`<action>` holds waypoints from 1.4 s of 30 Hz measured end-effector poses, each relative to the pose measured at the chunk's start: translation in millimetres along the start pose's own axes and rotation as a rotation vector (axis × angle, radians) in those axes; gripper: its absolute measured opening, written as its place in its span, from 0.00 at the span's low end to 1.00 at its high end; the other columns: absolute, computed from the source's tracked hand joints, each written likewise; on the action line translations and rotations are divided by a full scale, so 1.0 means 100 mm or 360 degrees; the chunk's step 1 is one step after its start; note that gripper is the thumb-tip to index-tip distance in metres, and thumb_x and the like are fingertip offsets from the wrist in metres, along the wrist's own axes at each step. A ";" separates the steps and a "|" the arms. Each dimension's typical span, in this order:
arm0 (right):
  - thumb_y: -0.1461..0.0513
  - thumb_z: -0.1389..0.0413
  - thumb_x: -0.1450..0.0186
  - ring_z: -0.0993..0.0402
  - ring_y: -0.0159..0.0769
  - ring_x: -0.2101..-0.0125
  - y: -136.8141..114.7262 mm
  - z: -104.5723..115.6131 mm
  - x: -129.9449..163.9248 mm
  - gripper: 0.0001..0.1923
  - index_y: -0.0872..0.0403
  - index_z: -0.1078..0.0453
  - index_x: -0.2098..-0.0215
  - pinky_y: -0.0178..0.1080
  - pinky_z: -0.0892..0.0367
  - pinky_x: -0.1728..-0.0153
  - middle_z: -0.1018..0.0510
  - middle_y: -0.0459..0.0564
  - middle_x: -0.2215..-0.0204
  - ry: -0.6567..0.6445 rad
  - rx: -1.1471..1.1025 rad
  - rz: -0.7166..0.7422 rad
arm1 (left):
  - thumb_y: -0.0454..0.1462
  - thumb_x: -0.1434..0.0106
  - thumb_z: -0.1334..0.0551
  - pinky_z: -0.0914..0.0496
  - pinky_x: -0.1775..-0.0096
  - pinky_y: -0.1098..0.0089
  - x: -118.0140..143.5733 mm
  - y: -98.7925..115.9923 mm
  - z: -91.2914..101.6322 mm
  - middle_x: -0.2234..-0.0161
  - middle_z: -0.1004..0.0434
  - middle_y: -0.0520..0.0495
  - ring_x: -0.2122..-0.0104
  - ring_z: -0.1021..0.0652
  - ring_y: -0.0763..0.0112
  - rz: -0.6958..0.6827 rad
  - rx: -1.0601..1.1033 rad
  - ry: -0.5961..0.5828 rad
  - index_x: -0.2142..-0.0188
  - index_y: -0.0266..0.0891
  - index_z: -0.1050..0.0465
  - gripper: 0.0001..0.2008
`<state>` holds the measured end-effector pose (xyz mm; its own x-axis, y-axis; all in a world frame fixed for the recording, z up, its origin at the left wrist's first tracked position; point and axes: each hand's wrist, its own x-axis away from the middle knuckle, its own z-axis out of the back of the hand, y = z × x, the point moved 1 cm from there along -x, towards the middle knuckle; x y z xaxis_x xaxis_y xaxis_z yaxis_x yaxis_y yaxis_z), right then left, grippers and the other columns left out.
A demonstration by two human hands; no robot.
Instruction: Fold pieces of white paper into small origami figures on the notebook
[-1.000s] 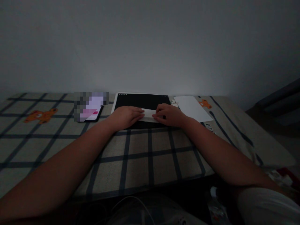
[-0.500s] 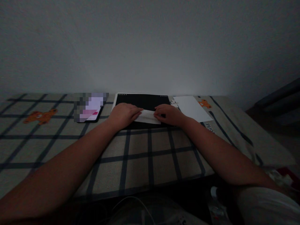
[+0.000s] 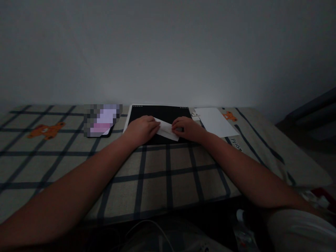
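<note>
A narrow folded strip of white paper (image 3: pixel 166 128) lies tilted between my two hands, over a black sheet (image 3: pixel 160 111) with small holes along its far edge. My left hand (image 3: pixel 143 128) is closed on the paper's left end, fingertips and thumb near its upper edge. At the other end, my right hand (image 3: pixel 187 128) pinches the paper between thumb and fingers. The palms hide part of the black sheet, and the left fingers cover the strip's left tip.
A phone (image 3: pixel 106 120) with a lit, partly blurred screen lies to the left. White paper sheets (image 3: pixel 216 120) and small paper scraps (image 3: pixel 194 116) are on the right. A checked cloth (image 3: pixel 154 175) covers the table against the wall. Below its front edge stands a clear bottle (image 3: pixel 243 227).
The paper strip has turned, so its right end now slopes nearer to me. My left hand has shifted slightly left; my right hand keeps its pinch with little movement.
</note>
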<state>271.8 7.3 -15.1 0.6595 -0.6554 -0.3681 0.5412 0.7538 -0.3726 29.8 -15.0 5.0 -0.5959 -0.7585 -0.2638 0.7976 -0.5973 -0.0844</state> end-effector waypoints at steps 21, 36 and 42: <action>0.61 0.45 0.28 0.19 0.40 0.52 -0.20 -0.02 0.03 0.11 0.53 0.19 0.62 0.46 0.27 0.49 0.14 0.54 0.57 -0.0089 -0.0334 0.0372 | 0.45 0.22 0.53 0.34 0.35 0.60 -0.01 -0.02 -0.05 0.33 0.31 0.40 0.34 0.29 0.57 0.0105 0.0094 -0.0207 0.34 0.32 0.30 0.28; 0.61 0.46 0.28 0.18 0.39 0.53 -0.13 -0.01 0.04 0.12 0.52 0.19 0.61 0.47 0.26 0.48 0.14 0.53 0.57 0.0017 -0.0388 0.0267 | 0.45 0.22 0.55 0.33 0.36 0.57 -0.01 -0.08 -0.08 0.30 0.35 0.40 0.33 0.30 0.56 -0.0003 0.0056 -0.0211 0.32 0.36 0.34 0.27; 0.63 0.45 0.29 0.22 0.43 0.47 -0.03 -0.04 0.02 0.12 0.53 0.19 0.54 0.52 0.30 0.43 0.16 0.56 0.50 0.0100 -0.0063 0.0151 | 0.46 0.22 0.54 0.33 0.36 0.54 0.01 -0.08 -0.08 0.29 0.37 0.39 0.32 0.32 0.54 -0.0033 0.0061 -0.0223 0.30 0.35 0.36 0.28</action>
<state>269.6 3.0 -18.2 0.6720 -0.5837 -0.4558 0.4558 0.8111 -0.3666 24.1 -8.9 -2.1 -0.6216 -0.7732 -0.1255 0.7824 -0.6207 -0.0508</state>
